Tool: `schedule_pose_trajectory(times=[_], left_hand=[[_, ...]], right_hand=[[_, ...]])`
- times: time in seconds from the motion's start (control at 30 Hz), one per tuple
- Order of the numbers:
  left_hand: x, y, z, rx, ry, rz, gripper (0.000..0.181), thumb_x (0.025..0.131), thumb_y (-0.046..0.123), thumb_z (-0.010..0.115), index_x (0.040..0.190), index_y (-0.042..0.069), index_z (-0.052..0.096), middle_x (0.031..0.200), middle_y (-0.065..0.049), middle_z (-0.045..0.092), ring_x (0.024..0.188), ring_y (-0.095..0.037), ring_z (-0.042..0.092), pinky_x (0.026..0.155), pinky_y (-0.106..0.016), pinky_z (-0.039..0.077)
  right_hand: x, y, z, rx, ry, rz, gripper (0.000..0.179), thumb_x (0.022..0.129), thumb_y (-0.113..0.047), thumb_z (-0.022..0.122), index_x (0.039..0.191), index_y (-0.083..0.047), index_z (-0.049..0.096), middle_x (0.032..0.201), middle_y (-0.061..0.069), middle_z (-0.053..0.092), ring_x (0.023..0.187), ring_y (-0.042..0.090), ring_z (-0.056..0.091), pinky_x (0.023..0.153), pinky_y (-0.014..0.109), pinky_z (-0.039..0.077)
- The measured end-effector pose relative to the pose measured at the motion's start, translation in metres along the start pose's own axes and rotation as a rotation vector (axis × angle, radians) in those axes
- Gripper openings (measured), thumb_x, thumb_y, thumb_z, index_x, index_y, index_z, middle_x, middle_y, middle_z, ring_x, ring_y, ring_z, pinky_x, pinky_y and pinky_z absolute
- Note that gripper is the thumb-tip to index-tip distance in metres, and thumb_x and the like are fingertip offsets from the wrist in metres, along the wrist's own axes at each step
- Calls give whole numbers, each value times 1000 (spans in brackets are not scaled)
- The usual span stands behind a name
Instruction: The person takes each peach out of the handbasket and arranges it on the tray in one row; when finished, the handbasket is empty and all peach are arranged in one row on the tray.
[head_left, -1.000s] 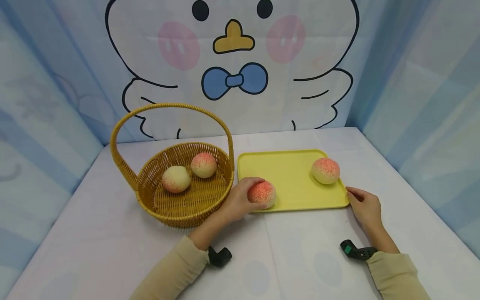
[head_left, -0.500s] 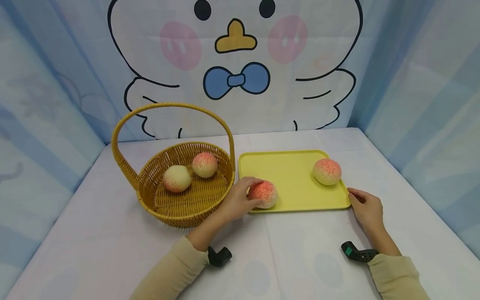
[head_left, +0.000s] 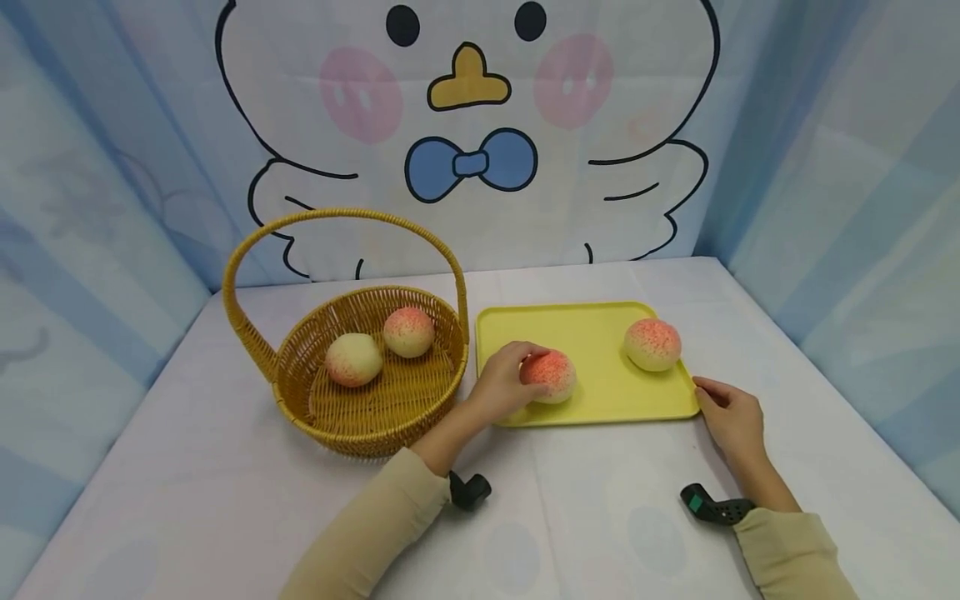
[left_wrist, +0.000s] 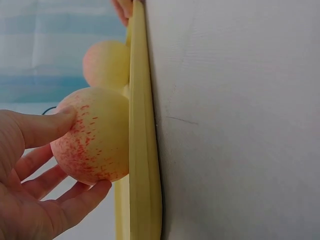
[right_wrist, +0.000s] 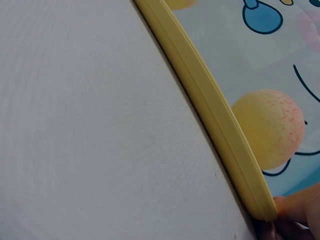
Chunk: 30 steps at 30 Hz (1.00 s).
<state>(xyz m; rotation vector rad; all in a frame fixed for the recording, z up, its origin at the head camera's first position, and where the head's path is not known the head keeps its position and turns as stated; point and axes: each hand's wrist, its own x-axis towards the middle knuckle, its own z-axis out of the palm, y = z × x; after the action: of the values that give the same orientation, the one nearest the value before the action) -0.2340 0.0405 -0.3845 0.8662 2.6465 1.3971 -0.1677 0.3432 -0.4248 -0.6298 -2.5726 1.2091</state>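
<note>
My left hand (head_left: 504, 385) holds a pink-speckled peach (head_left: 553, 377) at the left part of the yellow tray (head_left: 588, 333). In the left wrist view, the thumb lies on one side of this peach (left_wrist: 97, 145) and the fingers curl round the other. It looks to be resting on the tray or just above it; I cannot tell which. My right hand (head_left: 733, 421) pinches the tray's near right corner, with some fingers hidden below the rim in the right wrist view. A second peach (head_left: 653, 345) sits at the tray's right end.
Left of the tray stands a wicker basket (head_left: 367, 437) with a tall arched handle (head_left: 345, 213). Two peaches, one paler (head_left: 354, 360) and one pinker (head_left: 408, 332), lie inside it. A cartoon-printed curtain (head_left: 465, 233) closes off the back of the white table (head_left: 585, 517).
My left hand and the peach it holds have moved right and slightly away from me, further onto the tray. The right hand keeps its place at the tray's corner.
</note>
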Motion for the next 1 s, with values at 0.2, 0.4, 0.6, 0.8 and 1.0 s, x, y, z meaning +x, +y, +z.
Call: schedule_pose_trajectory(times=[0.2,0.4,0.6,0.8,1.0], left_hand=[[18,6,14,-3,17,-36,44,76,7,75,117,7,59,116,-5,56,111,-18,50,93,-26,38],[35,11,28,20,14,-50,44,77,8,75,118,8,59,116,-5,56,110,-18,50,93,-25,38],[48,16,37,22,4,-69,45,75,8,76,117,9,59,115,-4,56,107,-16,51,91,-23,39],[58,19,46,46,3,-79,44,75,9,76,116,9,60,114,-3,57,107,-15,51,91,-21,38],[67,25,51,52,10,-80,44,76,10,76,116,10,60,114,-3,57,108,-15,51,91,-21,38]], right_hand=[[0,0,-1,3,6,5,38,96,-18,45,125,5,52,124,23,52,113,30,46,83,34,42],[0,0,0,4,11,-14,37,96,-16,46,124,7,53,122,24,53,112,30,47,78,26,42],[-2,0,1,10,13,-22,36,96,-16,46,123,7,54,121,24,53,111,30,48,79,27,42],[-3,1,2,8,15,-19,36,96,-15,45,123,8,53,121,25,53,110,32,47,83,36,41],[-2,0,0,10,20,-31,36,96,-15,45,123,8,54,121,25,53,111,33,47,86,41,41]])
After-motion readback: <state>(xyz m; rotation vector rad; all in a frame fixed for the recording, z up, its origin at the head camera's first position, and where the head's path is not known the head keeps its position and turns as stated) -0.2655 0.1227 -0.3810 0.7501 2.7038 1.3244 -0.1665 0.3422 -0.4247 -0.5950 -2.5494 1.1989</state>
